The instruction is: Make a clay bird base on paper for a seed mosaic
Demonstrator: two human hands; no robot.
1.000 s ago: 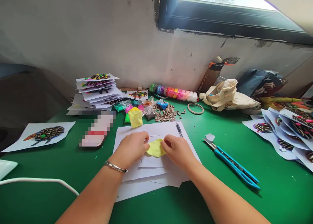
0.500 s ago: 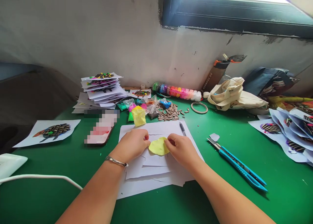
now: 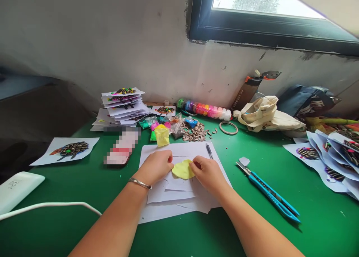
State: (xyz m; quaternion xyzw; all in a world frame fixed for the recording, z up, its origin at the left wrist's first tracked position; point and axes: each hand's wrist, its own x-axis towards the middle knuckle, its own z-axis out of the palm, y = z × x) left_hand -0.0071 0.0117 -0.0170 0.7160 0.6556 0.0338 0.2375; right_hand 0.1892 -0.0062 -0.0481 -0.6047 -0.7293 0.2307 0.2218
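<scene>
A flat yellow piece of clay (image 3: pixel 183 170) lies on a pile of white paper sheets (image 3: pixel 179 197) on the green table. My left hand (image 3: pixel 156 166) pinches its left edge with curled fingers. My right hand (image 3: pixel 208 172) presses and pinches its right edge, fingers closed. A silver bracelet sits on my left wrist. A pen (image 3: pixel 209 151) lies on the paper just beyond my right hand.
A blue utility knife (image 3: pixel 268 191) lies to the right. Sunflower seeds (image 3: pixel 194 132), clay bags (image 3: pixel 162 133), a row of clay pots (image 3: pixel 206 109), stacked seed pictures (image 3: pixel 123 104), a phone (image 3: pixel 122 150), a tape ring (image 3: pixel 228 127), a cloth bag (image 3: pixel 265 113) and a white charger (image 3: pixel 17 188) surround the paper.
My hands keep working the yellow clay between them; its outline has become rounder. The view has shifted slightly; nothing else on the table moved.
</scene>
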